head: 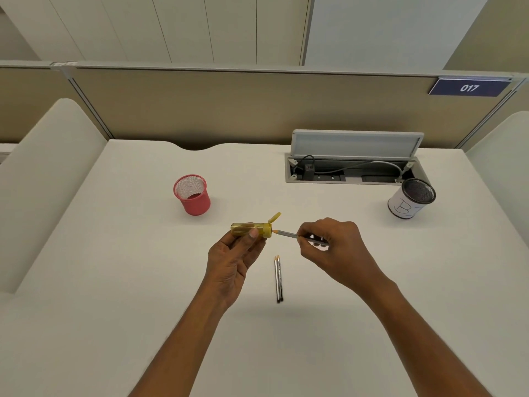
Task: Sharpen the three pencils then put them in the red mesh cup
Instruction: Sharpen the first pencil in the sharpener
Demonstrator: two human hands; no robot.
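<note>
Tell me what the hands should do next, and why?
Probably slide the pencil in the right hand into the yellow sharpener held by the left hand. Its tip sits just at the sharpener's open end, lid flipped up, and the red mesh cup looks empty.

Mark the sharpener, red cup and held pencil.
sharpener (243, 229), head view, clear yellow barrel.
red cup (197, 204), head view, outer mesh wall.
held pencil (286, 233), head view, shaft near the tip.
</note>
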